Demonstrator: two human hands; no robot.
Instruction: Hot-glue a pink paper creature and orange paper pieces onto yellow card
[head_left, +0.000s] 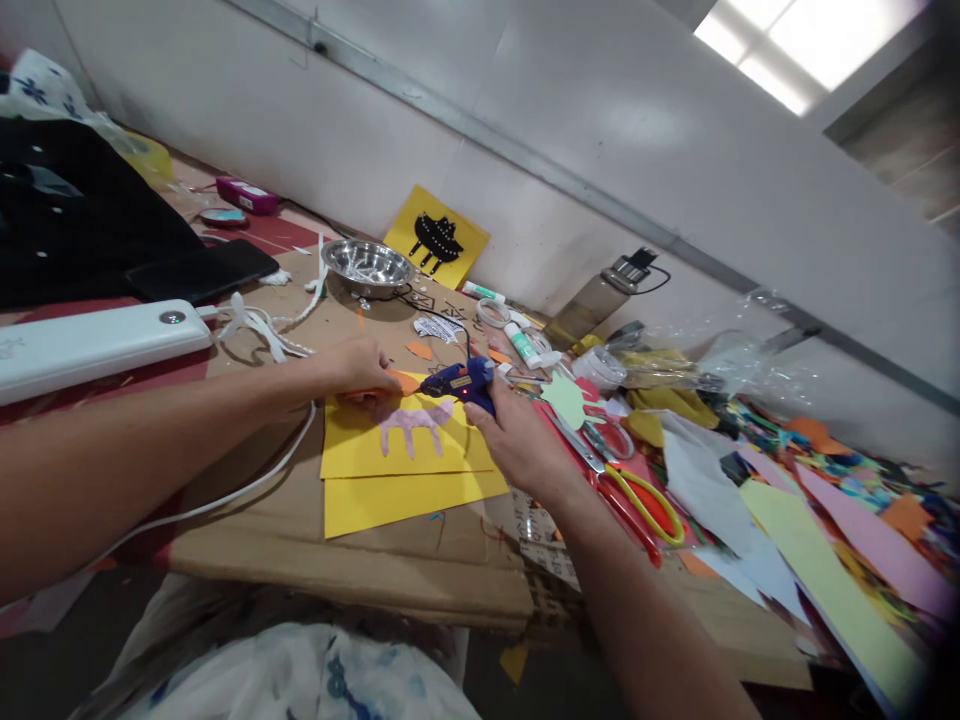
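Note:
My right hand (516,428) grips a blue hot glue gun (463,382) with a small red light on it. The gun's nozzle points left and meets or nearly meets an orange paper piece (409,383). That piece is pinched in the fingers of my left hand (360,370). Both hands are over a yellow sheet (345,450), which bears a pale purple cut-out with several legs (412,428). A second yellow sheet (390,508) lies partly under the first. Whether glue is on the orange paper is too small to tell.
Behind are a metal bowl (367,265) and a yellow card with a black cut-out (437,240). Scissors (600,465), a glue stick (523,345), a bottle (600,297) and paper scraps crowd the right. A white power bank (105,345) with a cable (247,490) lies left.

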